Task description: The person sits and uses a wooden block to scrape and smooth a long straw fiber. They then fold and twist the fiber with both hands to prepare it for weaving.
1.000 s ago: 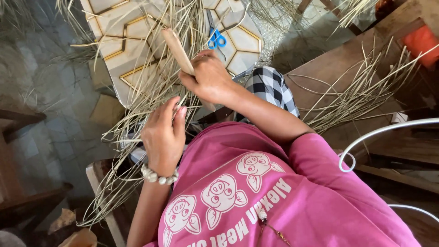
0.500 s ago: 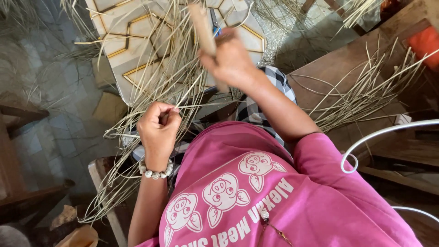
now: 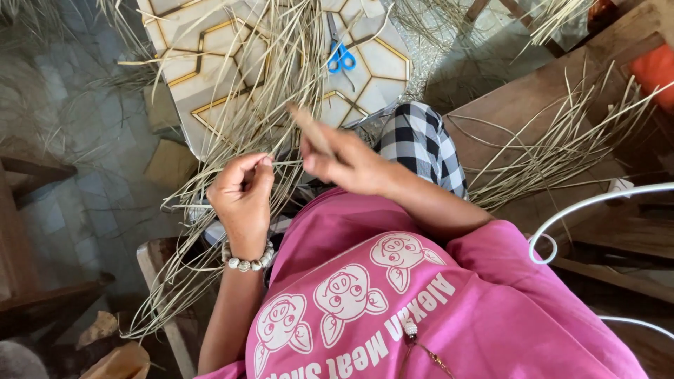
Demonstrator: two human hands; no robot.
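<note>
Since half a second earlier, our right hand [image 3: 344,165] had dropped from the frame's top to its centre, grip closed around a blurred tan stick [image 3: 310,130]. Our left hand [image 3: 242,193] stayed left of centre, its grip pinched on thin straw strands [image 3: 232,119]. One pair of blue-handled scissors [image 3: 340,56] lay on the patterned surface [image 3: 210,63] at upper centre. Open floor [image 3: 77,161] spread along the left edge.
</note>
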